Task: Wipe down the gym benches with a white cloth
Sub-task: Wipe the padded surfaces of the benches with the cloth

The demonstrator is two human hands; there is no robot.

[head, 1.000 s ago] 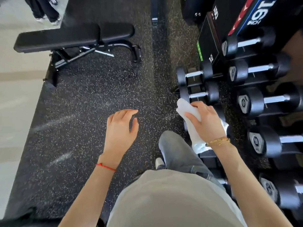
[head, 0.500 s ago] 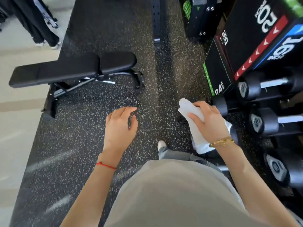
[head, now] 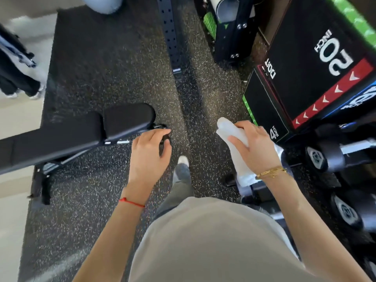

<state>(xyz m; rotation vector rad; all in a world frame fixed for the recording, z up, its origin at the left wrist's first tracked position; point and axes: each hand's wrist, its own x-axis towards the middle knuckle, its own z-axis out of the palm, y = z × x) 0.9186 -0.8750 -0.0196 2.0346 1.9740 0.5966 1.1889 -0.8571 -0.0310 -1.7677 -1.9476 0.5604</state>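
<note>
We see our right hand [head: 255,148] closed around a rolled white cloth [head: 234,139], whose upper end sticks out past the fingers while the lower end hangs below the wrist, beside a gold bracelet [head: 271,172]. Our left hand [head: 149,153] holds nothing; its fingers are loosely curled, thumb and forefinger apart, and it hangs above the speckled rubber floor [head: 91,200]. A red string [head: 132,202] circles that wrist.

The black padded bench [head: 81,133] lies just to the left of our left hand, its shorter seat pad nearest the fingertips and its long back pad running off to the left edge. From this angle our fingertips overlap the end of the bench's metal frame [head: 160,127], but we cannot tell whether they touch it. The cloth is well apart from the bench, on the far side of both hands.

To the right of our right hand stands a black plyo box [head: 305,64] marked 20 inch, and below it, close to the right wrist, dumbbells [head: 323,157] rest on a rack. Between our hands, lower down, one white shoe tip [head: 183,159] shows on the floor. Far beyond the left hand, at the left edge, another person's dark trouser legs [head: 14,72] are partly visible.
</note>
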